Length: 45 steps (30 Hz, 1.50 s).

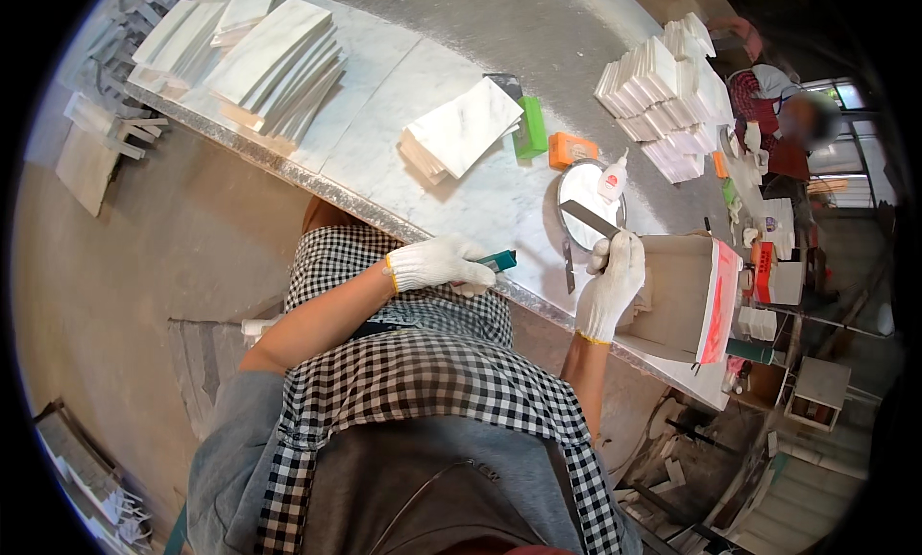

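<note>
My left hand [437, 264], in a white knit glove, is closed around a teal-green handled thing [503, 260] at the table's near edge; its exact kind is hidden by the fingers. In my gloved right hand [613, 281] is a flat dark metal blade [588, 217], pointing up and left over a round plate [577, 192] with a dark rim. A white squeeze bottle [612, 180] lies on that plate. Beside my right hand, a thin metal strip [569, 269] rests on the table. A stack of white marble tiles [466, 128] stands ahead of my hands.
An open cardboard box [663, 301] sits right of my right hand. Green [529, 129] and orange [572, 151] small boxes stand beyond the plate. Tile stacks fill the table's far left [274, 60] and far right [663, 94]. Another person [768, 104] is at the right.
</note>
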{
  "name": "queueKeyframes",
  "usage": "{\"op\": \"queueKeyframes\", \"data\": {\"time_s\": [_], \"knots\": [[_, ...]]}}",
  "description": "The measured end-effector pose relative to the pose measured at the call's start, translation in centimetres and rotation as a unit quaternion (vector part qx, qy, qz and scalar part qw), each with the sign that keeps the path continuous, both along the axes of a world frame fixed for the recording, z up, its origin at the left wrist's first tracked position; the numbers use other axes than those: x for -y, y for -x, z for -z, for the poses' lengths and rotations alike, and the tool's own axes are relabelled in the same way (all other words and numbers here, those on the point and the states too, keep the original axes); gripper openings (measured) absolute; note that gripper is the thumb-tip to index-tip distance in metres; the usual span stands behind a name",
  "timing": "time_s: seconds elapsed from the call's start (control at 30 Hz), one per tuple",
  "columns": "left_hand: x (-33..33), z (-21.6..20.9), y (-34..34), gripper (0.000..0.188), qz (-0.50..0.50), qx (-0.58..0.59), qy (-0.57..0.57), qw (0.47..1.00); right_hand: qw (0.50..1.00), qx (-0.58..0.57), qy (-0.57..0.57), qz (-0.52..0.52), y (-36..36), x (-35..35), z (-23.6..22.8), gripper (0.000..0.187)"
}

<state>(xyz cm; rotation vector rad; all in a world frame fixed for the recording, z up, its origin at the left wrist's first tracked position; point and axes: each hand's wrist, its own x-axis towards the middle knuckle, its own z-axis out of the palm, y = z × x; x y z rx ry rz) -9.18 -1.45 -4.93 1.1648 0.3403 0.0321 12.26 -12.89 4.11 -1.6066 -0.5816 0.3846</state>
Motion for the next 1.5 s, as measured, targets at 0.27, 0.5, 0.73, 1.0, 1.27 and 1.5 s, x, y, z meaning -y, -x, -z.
{"op": "queueKeyframes", "data": {"time_s": [0.27, 0.5, 0.73, 1.0, 1.27, 1.5], "knots": [[0.3, -0.3, -0.1, 0.019, 0.004, -0.013, 0.052, 0.999, 0.938, 0.307, 0.153, 0.045, -7.7, -4.5, 1.4, 0.032], [0.4, 0.9, -0.1, 0.022, -0.007, 0.008, 0.06, 0.998, 0.825, 0.429, 0.368, 0.012, -10.7, -9.2, 0.6, 0.031], [0.5, 0.9, -0.2, 0.028, -0.051, -0.005, 0.066, 0.997, 0.903, 0.348, 0.25, 0.029, -10.7, -8.9, 2.1, 0.031], [0.0, -2.3, -0.2, 0.036, -0.05, -0.051, 0.015, 0.997, 0.928, -0.271, -0.067, -0.249, -1.6, -4.8, 2.2, 0.042], [0.4, -3.3, 0.1, 0.041, -0.069, 0.002, 0.026, 0.997, 0.921, -0.294, -0.053, -0.251, 3.5, -4.7, 2.5, 0.042], [0.6, -3.3, 0.1, 0.042, -0.063, -0.002, 0.014, 0.998, 0.91, -0.308, -0.065, -0.268, 4.8, -4.1, 2.9, 0.044]]}}
